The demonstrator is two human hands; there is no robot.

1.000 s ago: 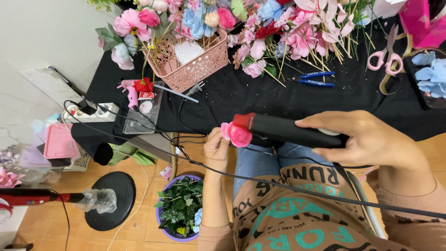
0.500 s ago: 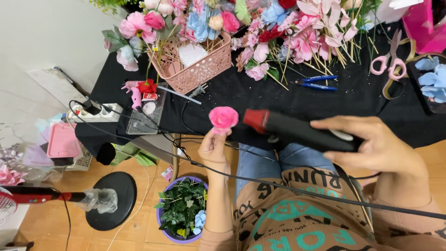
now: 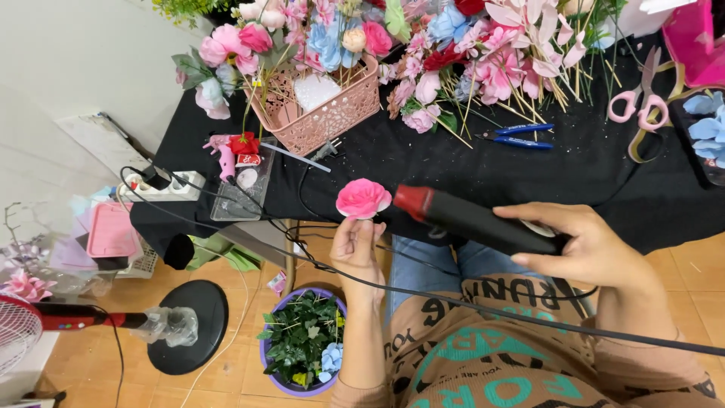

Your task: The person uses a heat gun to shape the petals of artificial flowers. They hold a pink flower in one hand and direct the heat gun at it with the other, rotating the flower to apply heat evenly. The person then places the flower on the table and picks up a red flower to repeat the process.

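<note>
The left hand (image 3: 356, 249) pinches the pink rose (image 3: 363, 199) from below; the right hand (image 3: 581, 245) wraps the heat gun (image 3: 476, 220), nozzle just beside it. Best kept slightly apart, fingers low.

The rose's (image 3: 363, 198) stem is hiding inside the left hand's fingers (image 3: 355, 240), and the right hand (image 3: 585, 245) is covering the rear of the heat gun (image 3: 472, 217). The standing fan (image 3: 19, 332) is running off the left edge — only part of its grille is showing. The pink box (image 3: 698, 41) is getting cropped at the top right corner.
</note>
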